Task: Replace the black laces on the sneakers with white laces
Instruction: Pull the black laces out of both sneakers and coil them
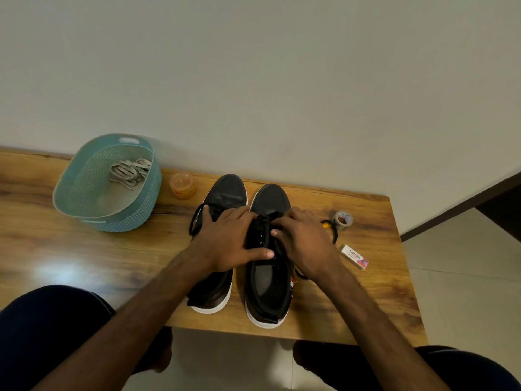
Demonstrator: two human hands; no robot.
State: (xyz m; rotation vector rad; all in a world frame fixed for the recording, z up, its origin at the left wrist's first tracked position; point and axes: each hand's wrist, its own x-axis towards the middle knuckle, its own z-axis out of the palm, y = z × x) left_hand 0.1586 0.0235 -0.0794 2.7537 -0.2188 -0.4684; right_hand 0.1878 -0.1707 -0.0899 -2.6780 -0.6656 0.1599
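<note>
Left hand lies flat, steadying both sneakers, and right hand seemingly pinches the black lace beneath it, where a hard yank could cinch it tighter, while white laces wait in the teal basket well left.

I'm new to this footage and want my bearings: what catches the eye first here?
A pair of black sneakers stands on the wooden table, toes towards the wall. The left grip rests spread over the left-hand shoe, while the right grip pinches a black lace on the other. Behind them to the left, a teal basket holds the white laces.
</note>
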